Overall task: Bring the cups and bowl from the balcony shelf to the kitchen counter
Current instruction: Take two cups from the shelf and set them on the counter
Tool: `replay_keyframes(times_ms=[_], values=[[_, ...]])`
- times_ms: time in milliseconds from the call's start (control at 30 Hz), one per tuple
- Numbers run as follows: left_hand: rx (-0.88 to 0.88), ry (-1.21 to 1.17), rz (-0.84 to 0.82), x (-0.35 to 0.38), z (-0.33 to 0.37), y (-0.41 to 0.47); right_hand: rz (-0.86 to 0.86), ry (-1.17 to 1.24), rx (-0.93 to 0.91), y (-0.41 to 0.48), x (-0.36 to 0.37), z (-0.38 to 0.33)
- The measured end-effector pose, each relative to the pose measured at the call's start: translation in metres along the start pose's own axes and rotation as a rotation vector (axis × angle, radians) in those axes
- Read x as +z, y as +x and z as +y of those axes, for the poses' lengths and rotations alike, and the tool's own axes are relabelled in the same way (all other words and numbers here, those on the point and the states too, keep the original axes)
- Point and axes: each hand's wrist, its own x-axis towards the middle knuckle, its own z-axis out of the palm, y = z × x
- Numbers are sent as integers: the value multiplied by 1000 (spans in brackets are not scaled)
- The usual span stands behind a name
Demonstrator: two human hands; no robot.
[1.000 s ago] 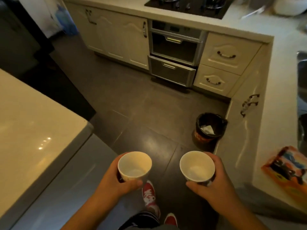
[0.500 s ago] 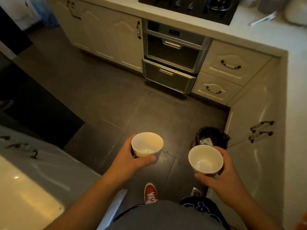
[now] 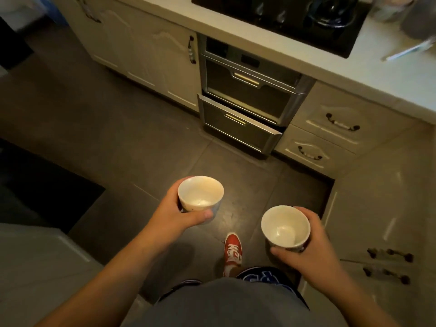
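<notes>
Now right hand (image 3: pixel 309 253) wraps right cup (image 3: pixel 285 226) by its side | left hand (image 3: pixel 174 215) wraps left cup (image 3: pixel 200 193) | both upright over floor | likely light, hard, breakable, smooth | counter (image 3: pixel 354 67) ahead

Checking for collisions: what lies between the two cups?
Nothing at their height. In the head view, the gap between the left cup and the right cup shows only dark floor and a red shoe below.

No readable text; blue lettering on dark shorts (image 3: pixel 264 278) illegible.
</notes>
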Motion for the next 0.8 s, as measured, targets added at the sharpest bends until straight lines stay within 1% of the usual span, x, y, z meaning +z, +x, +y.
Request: replay_keyframes(times_ms=[133, 233, 467, 567, 667, 800], values=[[-5, -9, 95, -16, 23, 30, -132, -60, -90, 88, 0, -43], [-8, -25, 216, -36, 33, 43, -243, -92, -140, 148, 17, -78], [-58, -44, 440, -111, 39, 80, -418, -117, -264, 273, 97, -158], [-57, -51, 492, -153, 43, 109, -455, -119, -299, 317, 135, -187], [-47, -82, 527, -194, 55, 144, -453, -106, -278, 355, 158, -209], [-27, -103, 489, -237, 76, 193, -444, -122, -267, 398, 168, -230]])
